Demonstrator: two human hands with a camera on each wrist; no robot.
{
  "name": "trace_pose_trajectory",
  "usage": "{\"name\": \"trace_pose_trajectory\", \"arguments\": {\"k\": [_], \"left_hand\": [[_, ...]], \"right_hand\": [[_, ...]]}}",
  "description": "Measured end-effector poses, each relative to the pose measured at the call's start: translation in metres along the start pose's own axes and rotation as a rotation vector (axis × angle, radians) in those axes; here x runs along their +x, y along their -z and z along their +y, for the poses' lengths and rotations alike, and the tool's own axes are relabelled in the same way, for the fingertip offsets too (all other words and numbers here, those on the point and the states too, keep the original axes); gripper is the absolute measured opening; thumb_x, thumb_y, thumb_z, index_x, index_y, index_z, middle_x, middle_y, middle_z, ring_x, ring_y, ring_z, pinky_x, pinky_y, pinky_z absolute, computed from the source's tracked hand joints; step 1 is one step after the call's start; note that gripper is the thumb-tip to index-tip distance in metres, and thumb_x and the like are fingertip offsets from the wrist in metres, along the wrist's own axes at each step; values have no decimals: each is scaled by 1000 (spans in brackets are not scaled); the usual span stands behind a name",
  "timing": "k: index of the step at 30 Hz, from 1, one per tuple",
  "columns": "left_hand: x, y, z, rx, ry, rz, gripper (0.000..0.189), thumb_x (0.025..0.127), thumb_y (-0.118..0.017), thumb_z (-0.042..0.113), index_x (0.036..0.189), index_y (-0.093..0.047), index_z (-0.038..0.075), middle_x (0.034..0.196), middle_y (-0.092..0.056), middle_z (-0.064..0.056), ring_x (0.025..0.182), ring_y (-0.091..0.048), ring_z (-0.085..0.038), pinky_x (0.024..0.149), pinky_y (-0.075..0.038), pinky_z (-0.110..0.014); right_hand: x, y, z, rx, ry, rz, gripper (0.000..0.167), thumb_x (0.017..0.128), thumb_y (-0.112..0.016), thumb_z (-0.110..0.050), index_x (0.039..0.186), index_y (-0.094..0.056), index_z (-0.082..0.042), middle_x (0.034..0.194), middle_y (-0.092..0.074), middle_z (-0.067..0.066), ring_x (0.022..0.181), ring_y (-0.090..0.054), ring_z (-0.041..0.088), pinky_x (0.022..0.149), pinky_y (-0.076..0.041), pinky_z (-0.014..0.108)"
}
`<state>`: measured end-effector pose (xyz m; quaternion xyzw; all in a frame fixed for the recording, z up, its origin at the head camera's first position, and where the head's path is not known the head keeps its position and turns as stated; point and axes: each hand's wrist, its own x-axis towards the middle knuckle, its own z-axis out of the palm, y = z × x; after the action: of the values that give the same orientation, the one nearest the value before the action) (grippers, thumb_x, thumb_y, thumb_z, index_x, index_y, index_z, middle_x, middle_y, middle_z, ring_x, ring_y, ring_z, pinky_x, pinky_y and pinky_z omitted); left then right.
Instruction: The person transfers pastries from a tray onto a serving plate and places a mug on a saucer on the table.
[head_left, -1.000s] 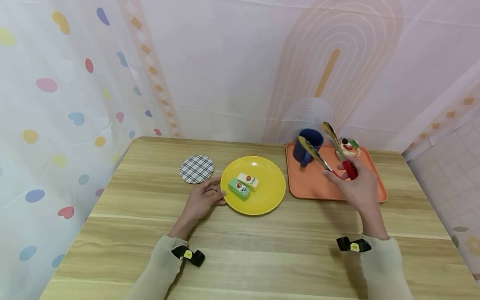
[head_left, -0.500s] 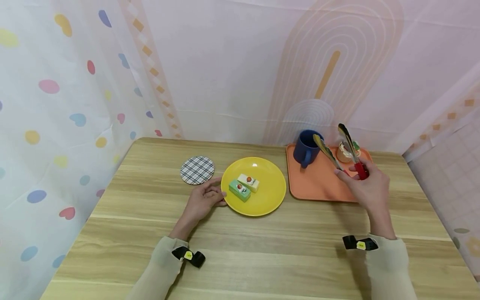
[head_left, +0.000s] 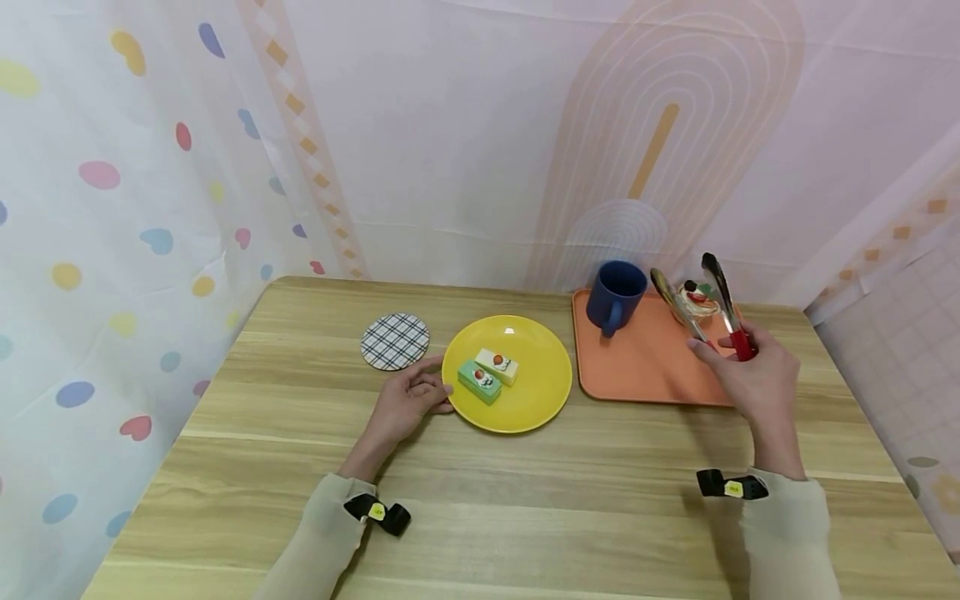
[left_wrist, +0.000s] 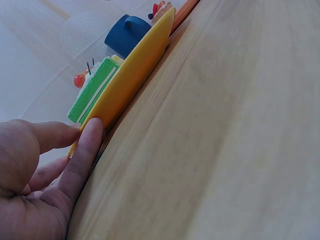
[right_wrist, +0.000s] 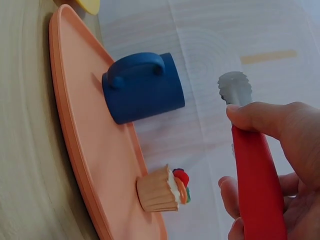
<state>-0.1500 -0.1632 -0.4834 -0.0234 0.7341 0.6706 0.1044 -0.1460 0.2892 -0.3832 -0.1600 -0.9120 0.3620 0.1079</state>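
Note:
My left hand [head_left: 408,398] pinches the left rim of a yellow plate [head_left: 536,375]. On that plate lie a green cake slice [head_left: 472,379] and a pale yellow cake slice [head_left: 510,371], side by side, each with a red-orange topping. In my right hand [head_left: 765,379] I grip metal tongs with red handles [right_wrist: 257,180], their two arms spread apart. The tong tips point away from me, on either side of a fruit-topped cupcake [head_left: 699,307] in the head view. In the right wrist view the cupcake [right_wrist: 157,190] stands on the tray, apart from the tongs.
An orange tray [head_left: 637,371] at the back right bears the cupcake and a blue mug [head_left: 615,296], its handle towards me. A round checked coaster [head_left: 395,342] lies behind my left hand. A patterned cloth [head_left: 450,150] hangs behind the wooden table [head_left: 525,517].
My right hand has moved right with the tongs, from in front of the mug to the cupcake. The left hand and the plate have stayed in place.

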Motion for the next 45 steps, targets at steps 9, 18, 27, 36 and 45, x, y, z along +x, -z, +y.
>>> {"name": "trace_pose_trajectory", "arguments": {"k": [9,18,27,36,45], "left_hand": [[-1,1,0,3,3,3,53,98,-66,2,149,-51,8,107,-62,-16,83,-72,-12,79,-69,-30],[-1,0,0,12,-2,6,54,97,-68,3,148,-51,7,107,-62,-16,83,-73,-13,79,-69,-30],[-1,1,-1,25,-9,10,55,97,-68,3,149,-51,7,107,-63,-16,84,-73,-13,78,-69,-30],[-1,0,-1,9,-12,1,54,97,-68,2,148,-50,6,106,-63,-16,83,-73,-13,79,-69,-30],[0,0,-1,2,-11,-2,54,97,-68,1,148,-50,6,105,-63,-15,82,-73,-13,79,-69,-31]], "right_hand": [[5,1,7,-20,-25,-8,78,88,-75,-55,141,-55,-1,122,-68,20,75,-52,-2,55,-44,12],[10,0,17,-46,-73,0,74,88,-74,-55,131,-60,3,117,-65,20,97,-56,25,60,-41,17],[14,-1,25,-58,-100,-13,74,89,-73,-56,131,-59,3,118,-64,23,98,-56,29,63,-42,23],[20,-1,36,-86,-140,-84,86,91,-68,-59,143,-50,8,124,-61,28,103,-55,37,63,-43,28],[25,-6,48,-123,-156,-112,91,91,-68,-60,144,-46,11,127,-58,31,109,-55,43,64,-46,29]]}}
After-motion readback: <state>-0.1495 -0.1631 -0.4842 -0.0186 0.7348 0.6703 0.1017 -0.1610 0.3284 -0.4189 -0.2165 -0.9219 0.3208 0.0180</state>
